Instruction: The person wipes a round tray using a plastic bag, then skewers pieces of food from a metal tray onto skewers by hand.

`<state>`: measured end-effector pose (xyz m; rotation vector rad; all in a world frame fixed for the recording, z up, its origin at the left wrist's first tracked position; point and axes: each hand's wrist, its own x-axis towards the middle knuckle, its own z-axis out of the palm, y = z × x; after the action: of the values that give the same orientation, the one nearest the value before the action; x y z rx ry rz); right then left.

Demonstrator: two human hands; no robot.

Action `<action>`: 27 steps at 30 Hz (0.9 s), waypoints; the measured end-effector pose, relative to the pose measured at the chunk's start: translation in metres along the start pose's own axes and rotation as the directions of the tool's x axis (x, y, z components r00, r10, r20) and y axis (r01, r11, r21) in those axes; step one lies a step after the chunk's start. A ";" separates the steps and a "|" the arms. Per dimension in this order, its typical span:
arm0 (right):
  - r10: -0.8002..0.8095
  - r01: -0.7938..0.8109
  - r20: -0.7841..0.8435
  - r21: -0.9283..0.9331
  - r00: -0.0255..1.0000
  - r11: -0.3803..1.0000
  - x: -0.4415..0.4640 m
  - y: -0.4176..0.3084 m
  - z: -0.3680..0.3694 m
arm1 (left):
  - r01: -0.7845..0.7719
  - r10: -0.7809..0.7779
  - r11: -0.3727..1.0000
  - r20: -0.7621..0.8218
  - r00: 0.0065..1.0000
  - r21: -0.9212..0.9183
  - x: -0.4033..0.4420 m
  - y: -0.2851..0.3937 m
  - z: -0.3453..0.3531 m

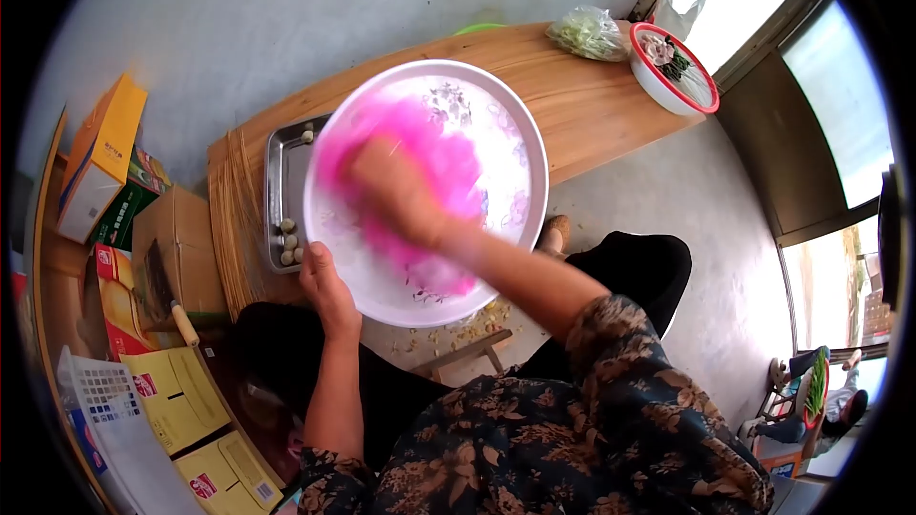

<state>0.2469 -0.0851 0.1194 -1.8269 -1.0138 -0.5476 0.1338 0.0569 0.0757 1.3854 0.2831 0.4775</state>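
A large round white tray (510, 167) with a printed pattern is tilted toward me over the edge of the wooden table. My left hand (331, 291) grips its rim at the lower left, thumb on the inside. Across the tray's inner face lies a bright pink cloth (448, 172), smeared by motion. On top of it presses my right hand (396, 191), also blurred, its fingers bunched into the cloth. Partly behind the white tray, a metal tray (273, 186) holds several small round pale pieces (288, 240).
The wooden table (582, 105) bears a bag of greens (587, 33) and a red-rimmed bowl (658, 86). Boxes (176, 238), a knife (176, 310) and a white basket (105, 420) stand left. Scraps (468, 329) litter the floor. Another person (844, 405) sits far right.
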 end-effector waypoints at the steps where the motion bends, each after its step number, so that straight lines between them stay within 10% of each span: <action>1: 0.021 -0.068 0.140 0.340 0.990 0.938 -0.016 -0.027 0.013 | 0.015 -0.016 1.000 -0.067 0.998 -0.017 0.003 0.001 0.001; 3: -0.148 0.005 0.377 0.354 0.914 0.935 -0.069 -0.059 0.018 | 0.091 -0.102 0.987 -0.078 0.992 -0.133 0.005 0.012 -0.007; 5: -0.164 0.186 0.422 -0.010 0.891 0.983 -0.096 -0.053 -0.022 | 0.072 -0.093 0.979 -0.105 0.990 -0.188 0.005 0.026 -0.004; 7: -0.031 0.037 0.430 -0.006 0.902 0.999 -0.139 0.028 -0.023 | 0.042 -0.056 0.990 -0.105 0.993 -0.133 0.006 0.031 -0.009; 8: 0.322 -0.365 0.364 0.053 0.874 0.930 -0.111 0.023 -0.060 | 0.012 -0.019 0.996 -0.083 0.996 -0.083 0.006 0.033 -0.010; 11: 0.159 -0.170 -0.060 -0.329 0.985 0.929 -0.062 0.043 -0.094 | 0.039 -0.042 0.989 -0.017 0.999 -0.142 0.004 0.018 -0.004; 13: 0.190 -0.284 -0.323 -0.273 0.927 0.919 -0.047 0.046 -0.078 | 0.032 -0.032 0.983 0.002 0.999 -0.179 0.005 0.015 0.003; 15: 0.347 -0.316 0.049 -0.310 0.937 0.897 -0.075 0.030 -0.029 | 0.039 -0.052 0.987 -0.084 0.995 -0.155 0.009 0.015 0.009; 17: 0.238 -0.264 0.244 0.084 0.940 0.961 -0.110 -0.024 -0.004 | 0.001 -0.022 0.989 -0.144 0.989 -0.147 0.017 0.024 0.006; 21: 0.359 -0.434 0.282 0.277 0.890 0.857 -0.161 -0.053 -0.025 | -0.056 0.018 0.991 -0.299 0.954 -0.118 0.025 0.044 -0.004; 23: 0.750 -0.884 0.468 0.255 0.468 0.392 -0.181 -0.052 -0.048 | -0.082 0.026 0.985 -0.336 0.941 -0.155 0.031 0.049 -0.007; 24: 0.749 -0.882 0.465 0.250 0.471 0.400 -0.180 -0.049 -0.055 | -0.087 0.027 0.983 -0.337 0.941 -0.163 0.033 0.050 -0.008; 26: 0.770 -0.859 0.583 0.505 0.261 -0.091 -0.172 -0.041 -0.067 | -0.052 -0.025 0.974 -0.330 0.944 -0.222 0.034 0.051 -0.009; 27: 0.748 -0.812 0.528 0.583 0.402 0.025 -0.164 -0.042 -0.067 | -0.043 -0.037 0.969 -0.312 0.949 -0.244 0.034 0.052 -0.009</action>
<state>0.1245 -0.2026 0.0530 -1.2200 -0.0079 0.6617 0.1510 0.0864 0.1279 1.0622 0.4646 0.7144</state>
